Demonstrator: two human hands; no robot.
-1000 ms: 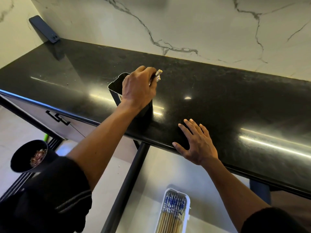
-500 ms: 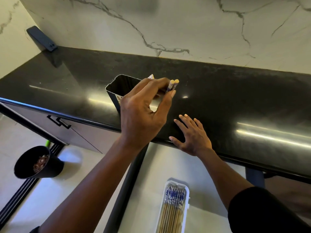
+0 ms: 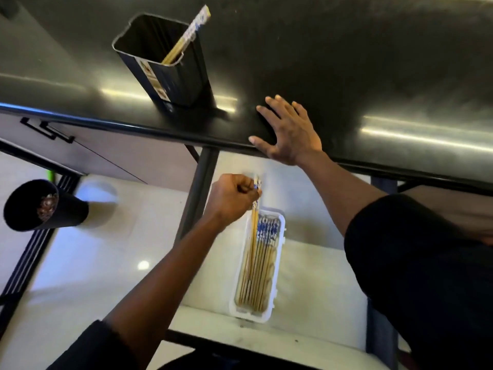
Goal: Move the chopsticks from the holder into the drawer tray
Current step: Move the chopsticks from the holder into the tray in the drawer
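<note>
At a black surface [image 3: 346, 62], the left hand [image 3: 234, 198] pinched chopsticks [image 3: 254, 222] in curled fingers [image 3: 246, 186] above the tray [image 3: 250, 315]; the right hand [image 3: 290, 132] lay flat. Lowering and release looked next; more sticks [image 3: 190, 30] stood in the holder [image 3: 165, 57] beyond.

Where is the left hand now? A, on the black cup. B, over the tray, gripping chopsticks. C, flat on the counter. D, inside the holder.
B: the left hand grips chopsticks that reach down over the tray; the right hand is the one flat on the counter.
</note>
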